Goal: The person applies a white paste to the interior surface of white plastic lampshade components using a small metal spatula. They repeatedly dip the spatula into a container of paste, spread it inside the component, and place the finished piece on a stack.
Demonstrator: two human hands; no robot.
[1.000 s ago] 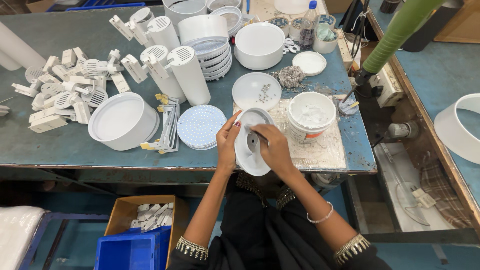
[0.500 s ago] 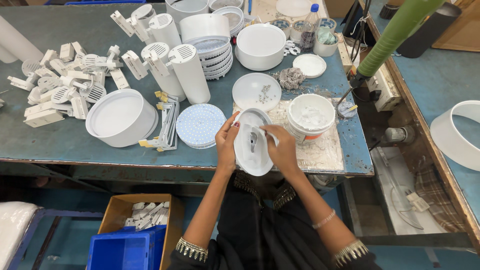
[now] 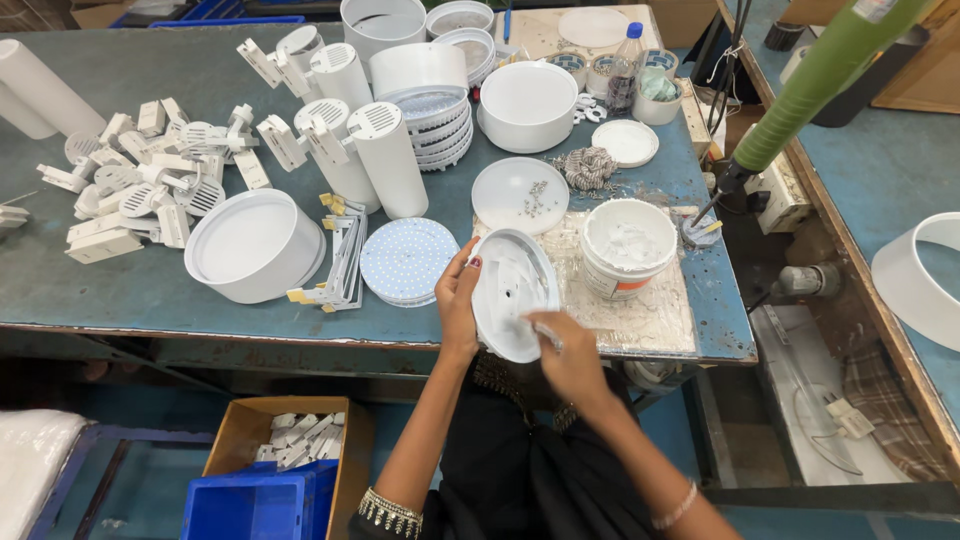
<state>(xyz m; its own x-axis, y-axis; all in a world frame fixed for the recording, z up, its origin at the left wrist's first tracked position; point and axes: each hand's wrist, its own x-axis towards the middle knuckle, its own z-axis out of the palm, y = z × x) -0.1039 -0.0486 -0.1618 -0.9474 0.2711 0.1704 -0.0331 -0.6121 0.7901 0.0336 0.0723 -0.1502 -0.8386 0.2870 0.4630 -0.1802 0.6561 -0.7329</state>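
Two hands on one part. Left hand (image 3: 458,298) has its fingers curled round the left rim of a white round plate (image 3: 512,292), thumb on the near face, the plate held tilted up off the bench (image 3: 150,290) at its front edge. Right hand (image 3: 570,355) is closed in a pinch on a thin pale tool (image 3: 545,333), tip laid on the plate's lower right face; what kind of tool is too blurred to tell. The plate's inner face shows small holes and raised ribs. Judgement: the step in hand is work on the inside face of the plate, likely spreading or dabbing something there, with the plate steadied by the left grip. The next move would call for a firm left hold and a light, steady tip, kept clear of the holes. Just right of the plate stands a white tub (image 3: 627,245) of pale paste on a clear sheet (image 3: 660,310). Just left lies a dotted blue-white disc (image 3: 408,260). Behind it a flat white dish (image 3: 520,195) carries small screws (image 3: 535,197). Further left: a white round housing (image 3: 255,243), upright white cylinder lamps (image 3: 388,160), a heap of small white brackets (image 3: 130,190). Under the bench, a cardboard box (image 3: 290,440) of white parts and a blue bin (image 3: 255,505). A green hanging tool (image 3: 820,75) is at far right.
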